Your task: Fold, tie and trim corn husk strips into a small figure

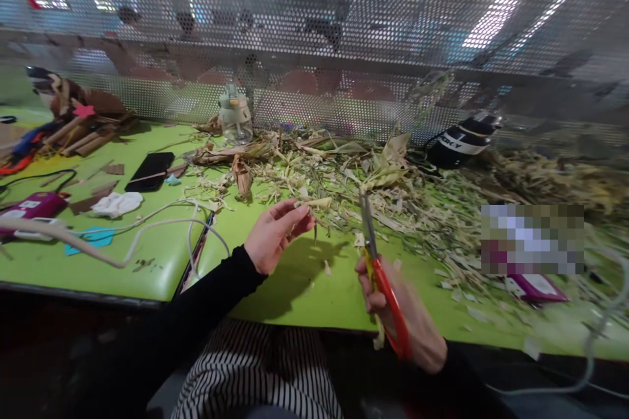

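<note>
My left hand pinches a small piece of dried corn husk above the green table, its pale tip pointing right. In my right hand is a pair of red-handled scissors, blades pointing up and away from me. Yellowish material shows beside the handle, and a strip of husk hangs below my fingers. The blades are apart from the piece in my left hand. Beyond both hands spreads a heap of cut husk shreds, with a larger pale husk behind the scissors.
A clear bottle stands near the perforated metal screen. A black bottle lies to the right. To the left are a black phone, crumpled tissue, cables, a purple packet and a pile of brown husks.
</note>
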`<state>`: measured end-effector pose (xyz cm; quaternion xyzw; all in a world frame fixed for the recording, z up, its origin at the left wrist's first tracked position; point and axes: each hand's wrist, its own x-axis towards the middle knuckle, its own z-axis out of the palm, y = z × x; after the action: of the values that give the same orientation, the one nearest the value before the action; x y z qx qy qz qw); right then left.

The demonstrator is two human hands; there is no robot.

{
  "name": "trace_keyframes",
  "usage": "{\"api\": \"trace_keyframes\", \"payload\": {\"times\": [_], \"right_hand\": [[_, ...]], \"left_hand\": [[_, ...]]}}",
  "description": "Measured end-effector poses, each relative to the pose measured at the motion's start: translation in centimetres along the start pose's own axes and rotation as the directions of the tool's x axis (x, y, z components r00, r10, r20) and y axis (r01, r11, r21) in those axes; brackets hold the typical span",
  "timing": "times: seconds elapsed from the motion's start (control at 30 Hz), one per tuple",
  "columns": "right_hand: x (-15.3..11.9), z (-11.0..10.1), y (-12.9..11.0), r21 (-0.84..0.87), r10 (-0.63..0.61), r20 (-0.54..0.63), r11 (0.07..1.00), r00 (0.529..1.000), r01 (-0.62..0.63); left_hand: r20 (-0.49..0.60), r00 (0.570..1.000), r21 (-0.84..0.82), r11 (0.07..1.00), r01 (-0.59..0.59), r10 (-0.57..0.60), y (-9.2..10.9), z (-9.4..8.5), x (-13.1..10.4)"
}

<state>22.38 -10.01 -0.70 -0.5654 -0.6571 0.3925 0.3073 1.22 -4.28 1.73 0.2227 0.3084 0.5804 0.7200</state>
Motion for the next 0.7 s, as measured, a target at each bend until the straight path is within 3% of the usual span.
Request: {"api": "trace_keyframes", "payload": {"times": [0.13,0.33,0.53,0.7], "right_hand": [[-1.4,-0.4,-0.6,-0.071,0.0,0.176,0.997,0.984,0.013],[-1.2,-0.4,-2.0,0.081,0.022,0.299,0.995,0.954,-0.049],[-0.8,-0.2,-2.7,0.149,-0.018,0.313,0.988,0.95,-0.03],[-0.7,-0.3,-2.5,0.141,0.022,0.302,0.988,0.953,-0.067]], "left_hand": [[-0.005,1.0,0.067,0.997,-0.028,0.029,0.5,-0.2,-0.3],[0.06,0.992,0.187,0.975,-0.119,0.11,0.2,-0.1,-0.8],[0.078,0.988,0.281,0.948,-0.152,0.136,-0.3,-0.3,-1.1],[0.136,0.979,0.396,0.898,-0.192,0.15,0.0,-0.1,-1.5]]}}
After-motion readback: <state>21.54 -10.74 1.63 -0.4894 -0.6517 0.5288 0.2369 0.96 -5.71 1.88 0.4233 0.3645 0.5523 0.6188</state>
